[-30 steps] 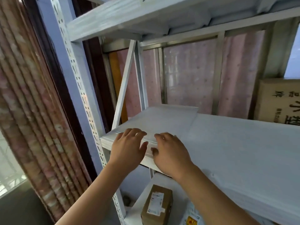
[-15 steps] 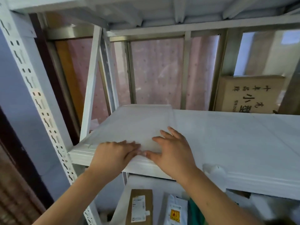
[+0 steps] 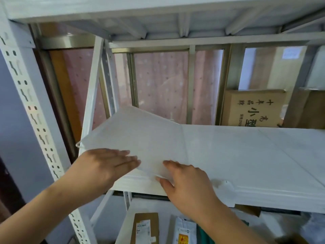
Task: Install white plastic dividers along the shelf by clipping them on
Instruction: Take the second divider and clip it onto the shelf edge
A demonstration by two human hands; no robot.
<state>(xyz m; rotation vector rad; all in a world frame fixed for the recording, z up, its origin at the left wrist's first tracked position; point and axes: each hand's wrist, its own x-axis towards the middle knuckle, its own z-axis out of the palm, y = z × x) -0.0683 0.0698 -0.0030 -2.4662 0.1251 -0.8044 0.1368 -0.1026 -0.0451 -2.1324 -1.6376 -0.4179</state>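
White, half-clear plastic is what both hands are busy with: the divider [image 3: 140, 138] lies over the left end of the shelf [image 3: 246, 164], but not flat. Its far and left side is raised and only the near corner is down at the front lip of the shelf. I think it is tilted like this so that it can stand up on its edge, because a divider must be upright before it can clip on.

The left hand [image 3: 103, 166] lies flat on the near edge, with its fingers [image 3: 128, 158] straight and pressed together; it seems to steady and steer the sheet, not to grip it. The right hand [image 3: 188, 185] takes the near corner, fingers a little spread on top and the thumb at the edge below, so it appears to pinch the sheet there and to serve as the pivot.

At the left corner of the divider I see a small hook shape, maybe the clip. A cardboard box [image 3: 253, 108] stands far back on the right, well apart, so it does not hinder the work
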